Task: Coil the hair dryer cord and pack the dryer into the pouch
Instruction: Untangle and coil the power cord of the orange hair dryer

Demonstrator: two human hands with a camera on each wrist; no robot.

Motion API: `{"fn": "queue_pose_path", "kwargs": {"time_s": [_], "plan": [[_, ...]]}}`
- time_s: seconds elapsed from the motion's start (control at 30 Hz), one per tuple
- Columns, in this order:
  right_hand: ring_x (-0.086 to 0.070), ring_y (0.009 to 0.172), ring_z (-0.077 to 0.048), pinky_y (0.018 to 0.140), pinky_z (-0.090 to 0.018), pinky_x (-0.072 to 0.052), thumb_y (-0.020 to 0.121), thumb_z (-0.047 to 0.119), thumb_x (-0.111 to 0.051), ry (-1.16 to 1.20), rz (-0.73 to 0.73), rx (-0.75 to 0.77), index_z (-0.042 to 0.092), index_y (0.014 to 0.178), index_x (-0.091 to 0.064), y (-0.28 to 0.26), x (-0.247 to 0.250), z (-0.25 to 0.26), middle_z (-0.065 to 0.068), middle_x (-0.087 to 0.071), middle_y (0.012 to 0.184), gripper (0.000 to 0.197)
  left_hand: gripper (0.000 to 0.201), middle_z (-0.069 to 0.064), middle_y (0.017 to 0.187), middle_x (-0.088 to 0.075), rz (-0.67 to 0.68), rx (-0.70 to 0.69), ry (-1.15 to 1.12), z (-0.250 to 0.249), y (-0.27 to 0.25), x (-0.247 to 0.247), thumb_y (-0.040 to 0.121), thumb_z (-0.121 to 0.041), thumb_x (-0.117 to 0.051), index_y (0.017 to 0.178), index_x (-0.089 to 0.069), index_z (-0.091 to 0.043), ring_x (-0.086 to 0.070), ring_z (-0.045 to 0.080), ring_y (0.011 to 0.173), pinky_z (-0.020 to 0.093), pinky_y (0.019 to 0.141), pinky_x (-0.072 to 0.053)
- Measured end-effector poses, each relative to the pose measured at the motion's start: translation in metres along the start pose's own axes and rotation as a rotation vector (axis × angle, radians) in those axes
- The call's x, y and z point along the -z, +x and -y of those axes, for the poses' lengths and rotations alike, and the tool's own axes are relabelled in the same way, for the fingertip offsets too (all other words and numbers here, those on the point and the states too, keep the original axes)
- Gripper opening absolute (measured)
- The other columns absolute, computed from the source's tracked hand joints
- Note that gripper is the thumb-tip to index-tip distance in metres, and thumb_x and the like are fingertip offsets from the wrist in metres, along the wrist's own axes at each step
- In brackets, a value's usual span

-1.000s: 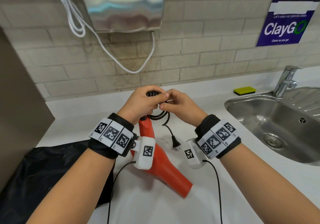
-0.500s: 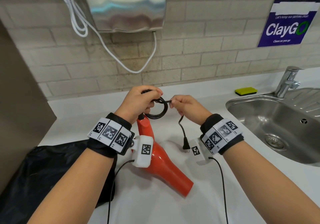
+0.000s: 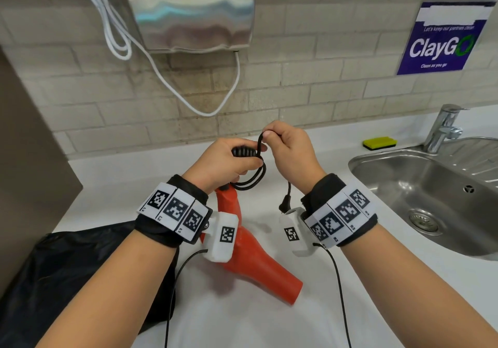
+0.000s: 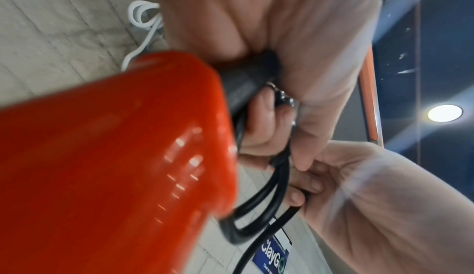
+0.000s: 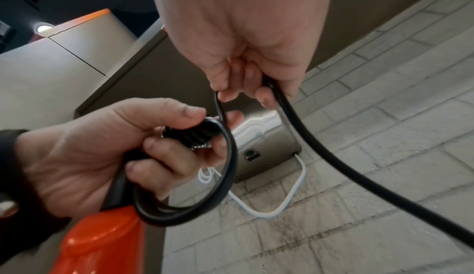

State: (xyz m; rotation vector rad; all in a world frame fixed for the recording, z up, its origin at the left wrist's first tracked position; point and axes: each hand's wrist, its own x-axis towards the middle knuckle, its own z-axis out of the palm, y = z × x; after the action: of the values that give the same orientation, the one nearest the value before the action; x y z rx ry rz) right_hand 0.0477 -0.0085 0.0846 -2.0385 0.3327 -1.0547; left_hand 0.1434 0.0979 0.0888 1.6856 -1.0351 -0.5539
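The red hair dryer (image 3: pixel 253 256) hangs nozzle-down over the white counter (image 3: pixel 269 320). My left hand (image 3: pixel 223 164) grips the top of its handle, the ribbed black cord collar (image 3: pixel 244 151) and several loops of black cord (image 3: pixel 252 180). In the right wrist view those loops (image 5: pixel 205 203) hang below the left hand's fingers (image 5: pixel 164 152). My right hand (image 3: pixel 291 148) pinches the free cord (image 5: pixel 307 146) just above the left hand. The plug (image 3: pixel 284 205) dangles under the right wrist. The black pouch (image 3: pixel 67 275) lies at the lower left.
A steel sink (image 3: pixel 431 199) with a tap (image 3: pixel 442 127) sits on the right, a yellow sponge (image 3: pixel 380 143) behind it. A steel hand dryer (image 3: pixel 188 11) with a white cable (image 3: pixel 172 86) hangs on the tiled wall. A brown panel (image 3: pixel 24 159) bounds the left.
My right hand has risen and moved left, bringing the cord over the left hand's coil. The plug has been drawn up closer under the right wrist.
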Motion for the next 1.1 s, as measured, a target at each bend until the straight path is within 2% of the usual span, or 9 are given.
{"fn": "queue_pose_path", "kwargs": {"time_s": [0.07,0.17,0.23,0.3,0.47,0.7,0.8,0.93,1.1], "plan": [[-0.047,0.058,0.0,0.057,-0.009,-0.037,0.091,0.004,-0.045,-0.013,-0.011,0.022,-0.001,0.081,-0.06,0.0,-0.002,0.0,0.001,-0.051,0.064,0.019,0.016,-0.006,0.052,-0.049,0.003,0.021,-0.031,-0.001,-0.001,-0.001,0.081,-0.008,-0.065,0.092,-0.07,-0.017,-0.038,0.004,0.038,0.017,0.039,-0.03],[-0.044,0.059,-0.01,0.055,-0.013,-0.036,0.09,0.005,-0.047,-0.008,0.016,0.05,-0.001,0.081,-0.061,-0.001,-0.003,-0.002,-0.012,-0.054,0.068,0.018,0.012,0.014,0.075,-0.055,-0.01,0.05,-0.052,-0.002,-0.003,0.0,0.083,-0.014,-0.064,0.089,-0.067,-0.005,-0.035,0.006,0.038,0.017,0.037,-0.028],[-0.046,0.063,-0.013,0.058,-0.02,-0.039,0.091,0.008,-0.048,0.02,0.047,0.033,0.004,0.082,-0.062,-0.001,-0.001,-0.008,-0.017,-0.055,0.069,0.017,0.015,0.013,0.078,-0.059,-0.01,0.055,-0.077,-0.002,-0.004,0.001,0.085,-0.017,-0.062,0.087,-0.065,-0.003,-0.034,0.005,0.037,0.016,0.037,-0.027],[-0.044,0.061,-0.011,0.059,-0.024,-0.038,0.092,0.011,-0.048,0.068,0.097,-0.003,0.005,0.083,-0.059,-0.003,0.003,-0.017,-0.008,-0.051,0.064,0.015,0.012,0.006,0.075,-0.06,-0.015,0.056,-0.12,-0.002,-0.006,0.002,0.087,-0.017,-0.06,0.087,-0.064,-0.006,-0.034,0.003,0.036,0.015,0.036,-0.026],[-0.04,0.061,-0.01,0.059,-0.015,-0.035,0.092,0.006,-0.043,-0.059,0.335,-0.203,0.014,0.082,-0.053,-0.02,0.004,-0.063,0.003,-0.044,0.068,0.016,0.006,0.005,0.074,-0.059,-0.083,0.053,-0.238,0.001,-0.007,0.003,0.087,-0.014,-0.06,0.083,-0.063,-0.013,-0.034,0.003,0.037,0.015,0.037,-0.027],[-0.05,0.075,-0.017,0.06,-0.019,-0.04,0.088,0.002,-0.039,-0.288,0.522,-0.497,0.023,0.066,-0.049,-0.05,0.008,-0.123,0.002,-0.051,0.078,0.032,0.007,0.002,0.079,-0.06,-0.071,0.026,-0.247,-0.003,-0.008,0.003,0.088,-0.015,-0.058,0.085,-0.065,-0.017,-0.029,0.007,0.041,0.026,0.055,-0.056],[-0.054,0.075,-0.02,0.063,-0.024,-0.045,0.087,0.0,-0.042,-0.24,0.435,-0.52,0.022,0.066,-0.051,-0.048,0.01,-0.124,-0.002,-0.056,0.085,0.031,0.007,0.0,0.083,-0.062,-0.034,0.041,-0.23,-0.006,-0.01,0.002,0.088,-0.017,-0.059,0.087,-0.065,-0.021,-0.031,0.007,0.041,0.024,0.051,-0.053],[-0.057,0.068,-0.019,0.059,-0.02,-0.049,0.088,-0.004,-0.043,-0.018,0.157,-0.454,0.018,0.072,-0.049,-0.036,0.011,-0.102,-0.004,-0.055,0.075,0.028,0.01,-0.007,0.073,-0.057,-0.067,0.056,-0.295,-0.007,-0.009,-0.001,0.089,-0.017,-0.057,0.086,-0.064,-0.023,-0.026,0.006,0.04,0.017,0.04,-0.024],[-0.053,0.048,-0.006,0.058,-0.027,-0.047,0.091,-0.008,-0.037,0.429,-0.206,-0.247,0.015,0.075,-0.042,-0.026,0.007,-0.056,-0.005,-0.05,0.067,0.028,0.011,-0.007,0.075,-0.056,-0.138,0.062,-0.309,-0.003,-0.005,0.0,0.09,-0.018,-0.057,0.084,-0.063,-0.024,-0.023,0.003,0.036,0.014,0.034,-0.021]]}}
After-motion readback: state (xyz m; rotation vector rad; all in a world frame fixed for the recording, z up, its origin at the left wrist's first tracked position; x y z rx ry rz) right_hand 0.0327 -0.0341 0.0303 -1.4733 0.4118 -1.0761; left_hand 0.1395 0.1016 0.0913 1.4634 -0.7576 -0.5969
